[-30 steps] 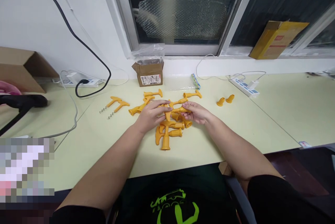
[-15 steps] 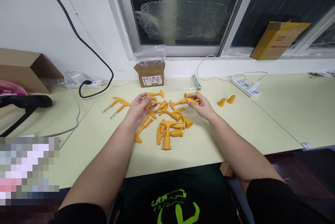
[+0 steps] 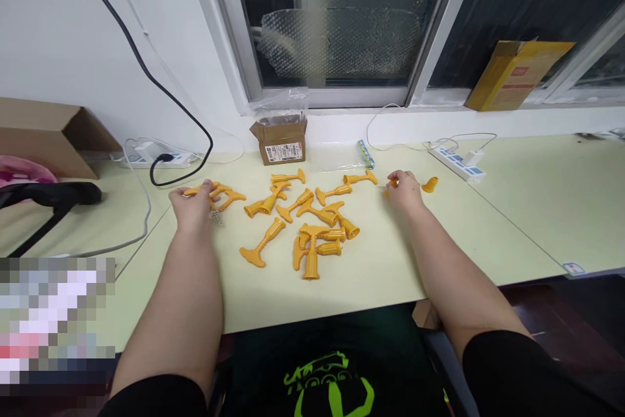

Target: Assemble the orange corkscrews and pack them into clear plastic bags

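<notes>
My left hand [image 3: 191, 209] is closed on a yellow corkscrew handle [image 3: 193, 190] at the left of the group. Beside its fingertips lies another yellow T-handled corkscrew [image 3: 232, 199], and metal spirals show just below. On the right, my right hand [image 3: 406, 190] has its fingers closed round a small yellow corkscrew sleeve [image 3: 392, 183], mostly covered by the hand. A second loose yellow sleeve [image 3: 430, 185] lies just right of it. Between the hands, several yellow corkscrews with sleeves on are scattered, one [image 3: 311, 254] nearest me.
A small open cardboard box [image 3: 283, 151] stands by the window, with a clear plastic bag [image 3: 336, 157] to its right. Power strips [image 3: 456, 163] with cables lie at the back on both sides. A black bar [image 3: 53, 199] juts in from the left.
My left hand has moved left with a corkscrew to the loose ones there. My right hand has moved right to the loose sleeves. A corkscrew now lies where my right hand was.
</notes>
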Demonstrator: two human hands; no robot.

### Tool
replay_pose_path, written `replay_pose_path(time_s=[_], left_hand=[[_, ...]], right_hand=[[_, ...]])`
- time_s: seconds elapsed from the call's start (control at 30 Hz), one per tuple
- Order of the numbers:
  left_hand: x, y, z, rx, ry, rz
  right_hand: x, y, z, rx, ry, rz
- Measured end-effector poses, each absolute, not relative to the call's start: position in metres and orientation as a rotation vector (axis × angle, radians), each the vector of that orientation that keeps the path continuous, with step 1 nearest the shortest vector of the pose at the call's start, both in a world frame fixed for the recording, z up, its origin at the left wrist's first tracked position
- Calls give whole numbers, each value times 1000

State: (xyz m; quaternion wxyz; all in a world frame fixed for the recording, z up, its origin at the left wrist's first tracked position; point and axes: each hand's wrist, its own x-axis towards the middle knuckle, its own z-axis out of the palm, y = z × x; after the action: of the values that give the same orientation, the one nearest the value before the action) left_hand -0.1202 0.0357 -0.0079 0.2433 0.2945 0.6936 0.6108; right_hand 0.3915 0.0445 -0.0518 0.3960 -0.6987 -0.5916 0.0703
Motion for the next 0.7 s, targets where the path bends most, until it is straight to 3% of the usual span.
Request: replay_pose_path(time_s=[0.17, 0.3, 0.5, 0.7], left_hand=[[-129, 36, -18, 949, 1962, 1418], [-137, 39, -20, 976, 2030, 1266], [-151, 42, -23, 1106, 2319, 1073], [-148, 41, -21, 1224, 2420, 959]], right_hand=[[388, 44, -55, -1873, -1430, 84], [364, 39, -50, -1701, -1580, -109], [309, 36, -60, -1084, -2156, 75], [303, 41, -70, -1147, -2249, 123]])
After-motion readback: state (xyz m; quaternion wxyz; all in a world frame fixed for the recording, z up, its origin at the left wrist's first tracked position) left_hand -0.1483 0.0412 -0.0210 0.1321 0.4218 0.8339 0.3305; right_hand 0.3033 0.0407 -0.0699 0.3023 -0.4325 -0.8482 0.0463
